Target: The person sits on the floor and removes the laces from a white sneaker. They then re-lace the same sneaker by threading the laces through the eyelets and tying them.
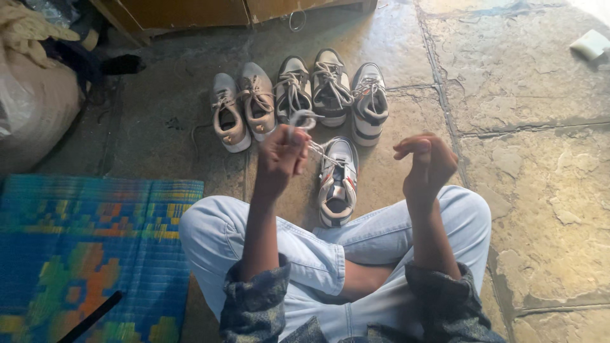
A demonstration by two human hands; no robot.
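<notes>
While the left hand (279,155) pinches a white shoelace (304,119) taut above the near sneaker (337,181) (behind it, five sneakers (298,101) in a row), the right hand (427,162) hovers beside it, loosely curled and empty.

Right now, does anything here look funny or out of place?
Yes. Five shoes sit in a row, but one white sneaker lies apart, nearer the crossed legs. Its lace is pulled up loose, pinched in the left hand. The right hand holds nothing. The stone floor looks cracked and flaking.
</notes>
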